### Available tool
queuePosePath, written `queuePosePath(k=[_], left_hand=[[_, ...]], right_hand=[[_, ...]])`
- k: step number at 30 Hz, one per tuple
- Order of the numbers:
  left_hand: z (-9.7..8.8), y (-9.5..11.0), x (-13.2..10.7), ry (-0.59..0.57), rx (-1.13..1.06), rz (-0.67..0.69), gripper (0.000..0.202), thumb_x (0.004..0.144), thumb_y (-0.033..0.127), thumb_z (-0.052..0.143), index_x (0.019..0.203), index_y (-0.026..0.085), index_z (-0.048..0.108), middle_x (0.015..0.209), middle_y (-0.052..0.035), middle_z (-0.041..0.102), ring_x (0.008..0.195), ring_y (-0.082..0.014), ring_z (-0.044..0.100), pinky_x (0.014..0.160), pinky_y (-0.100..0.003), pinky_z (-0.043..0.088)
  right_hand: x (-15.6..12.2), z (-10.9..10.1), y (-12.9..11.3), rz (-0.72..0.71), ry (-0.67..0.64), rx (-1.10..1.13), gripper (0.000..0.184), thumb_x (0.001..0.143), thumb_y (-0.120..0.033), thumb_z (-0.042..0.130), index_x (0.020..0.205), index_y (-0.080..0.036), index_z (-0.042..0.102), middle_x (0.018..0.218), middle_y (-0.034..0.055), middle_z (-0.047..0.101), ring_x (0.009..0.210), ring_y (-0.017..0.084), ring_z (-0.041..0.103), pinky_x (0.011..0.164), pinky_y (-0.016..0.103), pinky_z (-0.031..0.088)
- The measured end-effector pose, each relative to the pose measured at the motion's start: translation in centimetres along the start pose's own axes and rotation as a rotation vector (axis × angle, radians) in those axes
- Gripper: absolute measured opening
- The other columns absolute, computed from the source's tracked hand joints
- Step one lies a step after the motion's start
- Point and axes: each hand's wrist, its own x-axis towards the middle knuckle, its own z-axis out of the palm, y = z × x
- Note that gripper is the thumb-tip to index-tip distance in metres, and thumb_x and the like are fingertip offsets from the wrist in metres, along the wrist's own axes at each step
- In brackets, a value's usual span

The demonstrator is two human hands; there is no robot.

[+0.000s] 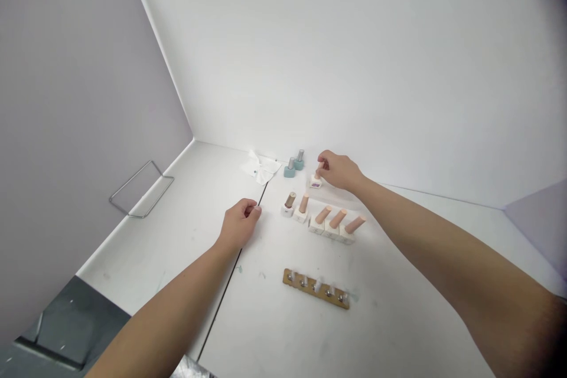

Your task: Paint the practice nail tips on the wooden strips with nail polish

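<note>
My right hand (339, 170) pinches the peach cap of a small white bottle (315, 182), which stands at the back of the table. My left hand (239, 225) rests on the table with its fingers curled, holding nothing I can see. It is nearest a white bottle with a brown cap (289, 205). Four more white bottles stand in a slanted row, the nearest being a peach-capped one (302, 208). The other peach-capped ones (337, 226) lean toward the right. Two teal bottles with grey caps (294, 164) stand behind the row.
A crumpled white tissue (260, 169) lies at the back, beside the teal bottles. A wooden strip with several metal studs (316, 288) lies in front of the row. A dark seam (224, 301) crosses the white table. A wire rack (142, 189) sits against the left wall.
</note>
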Motion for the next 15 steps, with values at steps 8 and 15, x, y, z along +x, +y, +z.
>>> queuePosePath(k=[8,15], left_hand=[[-0.2,0.4,-0.2,-0.023,0.008,0.005,0.026,0.081,0.041,0.053,0.092,0.021,0.064,0.076,-0.0005,0.064,0.069,-0.0164,0.058,0.066,-0.029,0.046],[-0.3,0.5,-0.2,-0.031,0.017,0.003,0.027,0.080,0.042,0.052,0.092,0.021,0.064,0.076,-0.0005,0.064,0.067,-0.0160,0.058,0.065,-0.028,0.047]], right_hand=[[-0.1,0.7,0.5,-0.022,0.005,0.037,0.040,0.072,-0.029,0.054,0.111,-0.025,0.052,0.092,0.0033,0.069,0.087,0.022,0.061,0.066,0.030,0.042],[-0.4,1.5,1.1,-0.065,-0.061,0.088,0.057,0.064,-0.038,0.065,0.115,-0.025,0.044,0.096,0.0045,0.066,0.088,0.023,0.063,0.069,0.033,0.046]])
